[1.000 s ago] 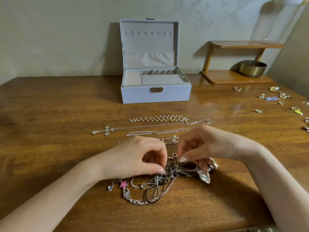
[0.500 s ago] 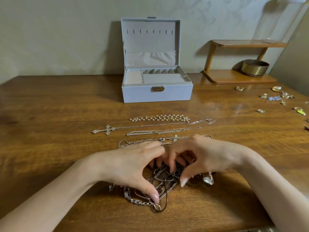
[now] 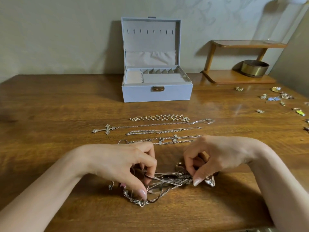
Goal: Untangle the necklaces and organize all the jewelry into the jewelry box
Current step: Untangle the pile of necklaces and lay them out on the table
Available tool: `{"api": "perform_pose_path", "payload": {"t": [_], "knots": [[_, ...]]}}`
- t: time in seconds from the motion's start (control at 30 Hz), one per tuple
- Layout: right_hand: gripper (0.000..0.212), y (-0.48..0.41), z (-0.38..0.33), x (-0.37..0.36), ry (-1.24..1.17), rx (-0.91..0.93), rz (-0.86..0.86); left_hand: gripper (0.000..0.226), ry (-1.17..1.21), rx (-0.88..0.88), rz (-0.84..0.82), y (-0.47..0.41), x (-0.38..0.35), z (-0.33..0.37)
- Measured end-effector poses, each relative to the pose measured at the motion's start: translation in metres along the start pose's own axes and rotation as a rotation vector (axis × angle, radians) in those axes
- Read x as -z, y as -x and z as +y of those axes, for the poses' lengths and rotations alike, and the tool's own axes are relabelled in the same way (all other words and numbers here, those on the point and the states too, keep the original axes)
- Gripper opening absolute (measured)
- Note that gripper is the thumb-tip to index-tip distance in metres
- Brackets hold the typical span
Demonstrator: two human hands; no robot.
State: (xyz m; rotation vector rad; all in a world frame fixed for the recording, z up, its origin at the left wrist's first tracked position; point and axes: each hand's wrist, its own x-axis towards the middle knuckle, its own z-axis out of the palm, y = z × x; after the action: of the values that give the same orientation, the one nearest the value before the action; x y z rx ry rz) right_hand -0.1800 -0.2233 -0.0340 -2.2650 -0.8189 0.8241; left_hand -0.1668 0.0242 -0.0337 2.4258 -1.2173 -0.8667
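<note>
1. Wooden counter [image 3: 50,106] under the fingers [image 3: 150,158]; plain wall behind, small shelf [image 3: 239,77] far to their right.
2. Open jewelry box [image 3: 157,94], well beyond the fingers, nothing inside yet.
3. Drawn apart, no more touching as half a second ago: left hand [image 3: 120,164] and right hand [image 3: 217,153], each pinching strands.
4. Stretched between the fingers: tangle of necklaces [image 3: 170,179], probably loosening; four chains [image 3: 158,130] already straight just beyond.

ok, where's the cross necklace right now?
Head view, centre of the table: the cross necklace lies stretched out between the beaded strand and a thinner chain, cross at its left end.

The left hand [image 3: 120,164] and the right hand [image 3: 217,154] each pinched tangled chains [image 3: 170,178] between thumb and curled fingertips, wrists bent inward.
</note>
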Motion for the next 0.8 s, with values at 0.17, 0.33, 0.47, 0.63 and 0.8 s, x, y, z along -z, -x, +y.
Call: {"api": "perform_pose_path", "payload": {"t": [0.17, 0.33, 0.47, 0.63, 0.8], "knots": [[0.011, 0.002, 0.0, -0.001, -0.024, 0.07, 0.038, 0.026, -0.001, -0.009, 0.05, -0.001, 0.001, 0.0], [0.008, -0.006, -0.002, -0.005, -0.054, 0.146, 0.148, 0.018, -0.015, -0.059, 0.186, -0.009, -0.007, 0.005], [0.022, -0.016, 0.001, -0.012, 0.07, 0.125, 0.072, 0.016, -0.061, -0.068, 0.154, -0.014, -0.015, 0.009], [0.041, -0.013, -0.002, -0.009, 0.113, 0.027, 0.073, 0.019, -0.08, -0.026, 0.125, -0.009, -0.009, 0.003], [0.017, -0.009, 0.001, -0.008, 0.216, 0.007, 0.122, 0.015, -0.064, -0.005, 0.071, -0.006, -0.005, -0.001]]}}
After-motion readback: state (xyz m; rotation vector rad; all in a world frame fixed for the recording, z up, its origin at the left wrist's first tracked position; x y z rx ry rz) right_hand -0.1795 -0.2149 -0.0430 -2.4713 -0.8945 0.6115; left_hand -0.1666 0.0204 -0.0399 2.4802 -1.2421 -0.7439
